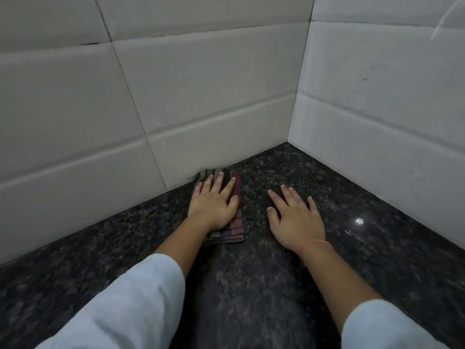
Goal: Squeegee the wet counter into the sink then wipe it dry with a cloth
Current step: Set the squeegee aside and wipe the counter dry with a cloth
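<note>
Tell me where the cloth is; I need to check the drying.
In the head view the cloth lies flat on the dark counter under the left hand, its far end touching the tiled back wall.

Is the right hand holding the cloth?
No, the right hand lies flat on the bare counter, while the cloth sits under the left hand.

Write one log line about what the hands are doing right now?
phase: wiping | left hand: flat on cloth by wall | right hand: flat on counter | sink, squeegee: unseen
</note>
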